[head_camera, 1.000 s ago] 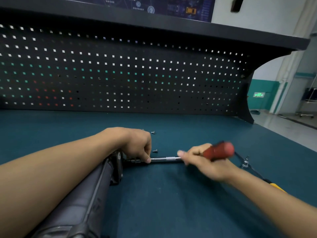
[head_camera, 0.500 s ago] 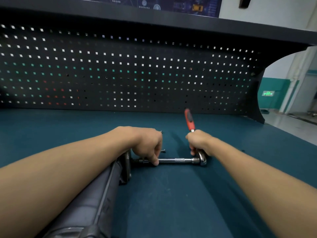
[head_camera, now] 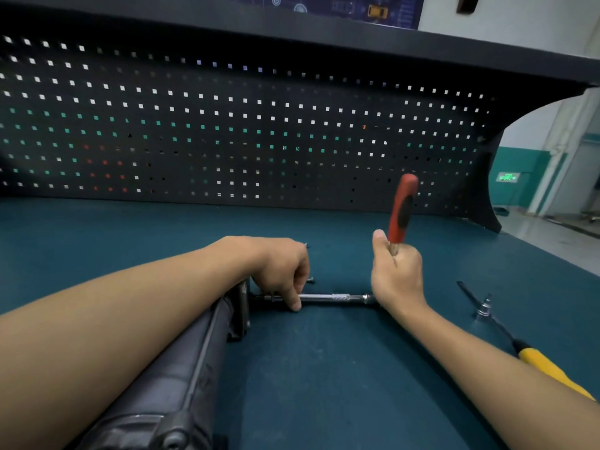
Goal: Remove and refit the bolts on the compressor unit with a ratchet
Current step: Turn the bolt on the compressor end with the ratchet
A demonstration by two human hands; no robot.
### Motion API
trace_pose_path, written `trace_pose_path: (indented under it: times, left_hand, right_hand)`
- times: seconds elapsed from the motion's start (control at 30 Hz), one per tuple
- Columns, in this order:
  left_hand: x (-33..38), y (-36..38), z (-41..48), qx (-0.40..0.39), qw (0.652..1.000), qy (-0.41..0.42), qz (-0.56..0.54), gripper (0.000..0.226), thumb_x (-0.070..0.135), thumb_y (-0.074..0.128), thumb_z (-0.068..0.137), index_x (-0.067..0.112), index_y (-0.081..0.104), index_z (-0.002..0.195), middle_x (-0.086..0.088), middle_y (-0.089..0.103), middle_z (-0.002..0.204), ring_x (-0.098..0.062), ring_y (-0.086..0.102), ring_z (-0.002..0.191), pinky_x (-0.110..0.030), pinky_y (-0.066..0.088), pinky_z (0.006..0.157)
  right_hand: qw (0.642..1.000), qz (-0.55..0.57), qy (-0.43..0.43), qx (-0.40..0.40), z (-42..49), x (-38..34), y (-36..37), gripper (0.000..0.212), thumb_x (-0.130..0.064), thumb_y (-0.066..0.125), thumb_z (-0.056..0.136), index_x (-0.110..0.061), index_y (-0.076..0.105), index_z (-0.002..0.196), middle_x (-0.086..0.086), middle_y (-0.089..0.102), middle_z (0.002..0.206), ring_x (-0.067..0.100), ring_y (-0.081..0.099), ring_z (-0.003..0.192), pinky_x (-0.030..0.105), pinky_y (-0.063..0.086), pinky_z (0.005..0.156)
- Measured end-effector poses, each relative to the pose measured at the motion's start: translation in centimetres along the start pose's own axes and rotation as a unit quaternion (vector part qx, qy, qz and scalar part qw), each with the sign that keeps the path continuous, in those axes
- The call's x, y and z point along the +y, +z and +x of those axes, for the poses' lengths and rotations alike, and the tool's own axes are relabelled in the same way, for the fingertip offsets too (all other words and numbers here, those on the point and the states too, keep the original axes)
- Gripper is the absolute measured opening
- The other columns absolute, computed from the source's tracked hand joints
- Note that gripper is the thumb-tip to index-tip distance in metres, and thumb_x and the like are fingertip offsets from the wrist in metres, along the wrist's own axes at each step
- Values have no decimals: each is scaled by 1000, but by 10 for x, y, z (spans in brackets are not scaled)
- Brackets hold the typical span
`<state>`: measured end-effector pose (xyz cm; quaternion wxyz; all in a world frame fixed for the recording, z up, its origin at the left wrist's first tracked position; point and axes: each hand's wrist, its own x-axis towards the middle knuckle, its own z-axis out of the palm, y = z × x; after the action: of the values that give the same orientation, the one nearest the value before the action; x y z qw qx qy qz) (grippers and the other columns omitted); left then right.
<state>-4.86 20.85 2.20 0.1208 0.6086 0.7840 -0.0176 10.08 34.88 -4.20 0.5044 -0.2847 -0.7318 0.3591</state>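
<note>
- Nearer side: the left hand [head_camera: 282, 271] has its fingers curled down over the extension bar [head_camera: 337, 297], thumb tip and fingertips pinching it just where it meets the compressor unit [head_camera: 181, 368].
- Other side: the right hand [head_camera: 397, 277] is a closed fist round the lower handle of the ratchet [head_camera: 401, 209]. The red grip stands almost upright above the fist, tipped slightly right. The ratchet head is hidden behind the hand.
- The extension bar runs level between the two hands, low over the bench top [head_camera: 324, 368] — its knurled band sits nearer the right hand.
- The compressor unit is a long dark body lying on the bench under the left forearm, with its end flange directly below the left wrist.
- Beyond the left hand, the near bolt [head_camera: 310, 280] lies loose just past the knuckles. The far bolt [head_camera: 306, 245] is farther back, partly hidden by the hand.
- Right of the right forearm, a yellow-handled tool [head_camera: 548, 368] lies on the bench with a small metal socket [head_camera: 483, 308] at its shaft — cannot tell if it is attached.
- Beyond both hands stands a black pegboard [head_camera: 227, 134].
</note>
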Motion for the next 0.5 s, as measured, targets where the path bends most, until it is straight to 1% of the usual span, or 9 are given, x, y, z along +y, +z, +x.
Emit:
trace_pose_path:
  times: [0.1,0.17,0.2,0.23,0.27,0.37,0.43,0.47,0.5]
  left_hand:
    - [1,1,1,-5,1000,2,9,25,35,87,74,26,65,74,5,68,78,-12,58,69,-27,48,67]
    - [1,1,1,-4,1000,0,11,24,36,88,74,25,66,75,4,69,80,-12,59,70,-26,48,67]
    - [0,1,1,-4,1000,-2,11,24,36,88,74,25,66,75,3,70,81,-13,60,71,-27,49,67]
    - [0,1,1,-4,1000,-2,10,24,36,87,74,25,66,75,2,71,83,-15,62,73,-28,51,69]
    - [-1,1,1,-5,1000,-1,10,24,36,87,74,25,66,76,0,73,85,-18,65,77,-30,53,71]
    - [-3,3,1,-2,1000,10,18,21,41,83,78,26,69,82,3,73,87,-18,68,83,-31,53,72]
    - [-3,5,2,4,999,23,22,19,48,76,83,30,70,86,9,72,84,-11,65,78,-24,49,64]
    - [-3,5,2,8,999,30,19,16,49,72,86,33,71,87,11,71,83,-8,63,76,-21,45,60]
    - [-3,5,2,9,999,35,14,14,48,70,88,35,71,88,12,70,83,-7,62,75,-18,42,59]
  right_hand:
    - [998,29,-22,-45,-18,-3,-14,57,-63,42,86,-20,19,55,-2,25,49,19,25,48,39,24,51]
    - [997,1,-23,-78,-28,-1,-25,67,-69,39,83,-9,27,57,1,33,53,19,34,49,40,33,54]
    - [995,-22,-25,-96,-32,2,-31,73,-72,37,85,-4,35,60,1,39,57,18,41,53,35,39,60]
    - [992,-49,-29,-115,-35,4,-37,77,-74,35,89,-3,44,63,0,44,64,13,46,60,24,40,65]
    - [987,-76,-31,-138,-37,6,-41,75,-74,32,91,-7,51,64,-1,47,72,9,49,68,13,37,67]
    - [974,-125,-29,-188,-39,6,-49,58,-60,30,97,-20,61,69,0,55,82,3,51,85,4,32,77]
    - [960,-160,-74,-217,-38,5,-53,59,-58,26,99,-19,62,73,-3,60,80,4,52,91,4,31,82]
    - [948,-184,-115,-232,-38,6,-56,61,-59,23,100,-18,61,75,-3,61,77,7,52,91,8,33,84]
    - [934,-206,-160,-243,-37,7,-59,61,-58,23,101,-16,59,76,-3,59,75,10,51,88,17,38,84]
